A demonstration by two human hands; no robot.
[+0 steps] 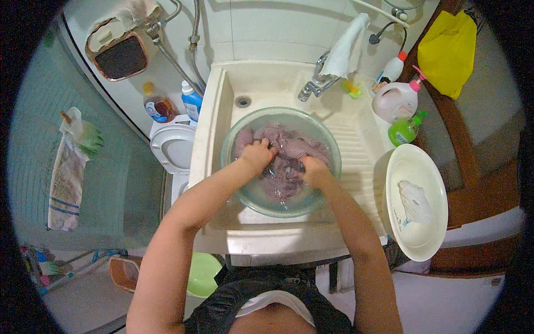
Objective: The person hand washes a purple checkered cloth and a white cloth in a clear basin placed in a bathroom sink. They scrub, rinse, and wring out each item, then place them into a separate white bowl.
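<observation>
A pinkish, finely patterned cloth (288,183) lies soaking in water in a translucent round basin (338,167), which stands inside a cream laundry sink (242,225). My left hand (258,156) is on the cloth's left part, its fingers bent into the fabric. On the right side of the cloth, my right hand (313,169) grips a fold, and its fingertips are hidden under fabric and water. Wet, bunched material lies between the two hands. Which garment or textile it is, I cannot tell.
A chrome faucet (306,92) with a white cloth (348,46) over it rises behind the basin. A ribbed washboard (354,146) slopes at right. Beyond stand a pink-pump bottle (396,100), a green soap bottle (404,134) and a white basin (438,200) holding white cloth. A toilet (175,148) is left.
</observation>
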